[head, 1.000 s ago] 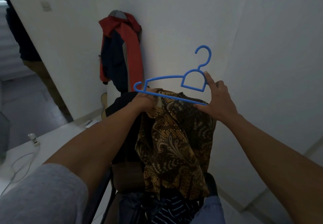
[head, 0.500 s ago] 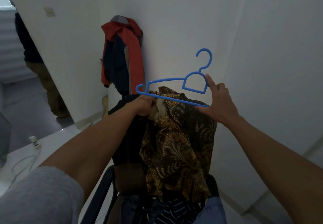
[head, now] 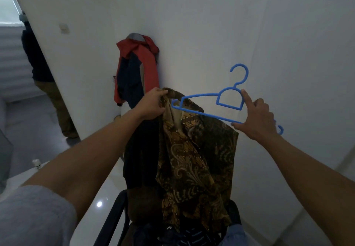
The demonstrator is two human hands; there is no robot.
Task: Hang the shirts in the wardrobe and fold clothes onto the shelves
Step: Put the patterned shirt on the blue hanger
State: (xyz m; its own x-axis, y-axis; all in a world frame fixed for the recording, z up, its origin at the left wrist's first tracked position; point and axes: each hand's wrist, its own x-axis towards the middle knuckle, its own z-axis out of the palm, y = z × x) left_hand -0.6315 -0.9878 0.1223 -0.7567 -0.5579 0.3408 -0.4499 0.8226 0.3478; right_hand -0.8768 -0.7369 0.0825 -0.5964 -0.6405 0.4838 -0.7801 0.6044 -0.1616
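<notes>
A brown batik-patterned shirt hangs in front of me. My left hand grips its collar edge and holds it up. My right hand holds a blue plastic hanger by its lower bar, forefinger stretched up along the hanger's neck. The hanger's left end sits inside the shirt's neck opening; its right end sticks out past my right hand. The hook points upward, free of any rail.
A red and navy jacket hangs on the white wall behind. A dark chair below carries several more clothes. Another person stands in the doorway at left. A small white bottle stands on a white surface at lower left.
The hanger has shifted right, so that its left end now sits in the shirt's neck. My left hand has raised the collar slightly higher.
</notes>
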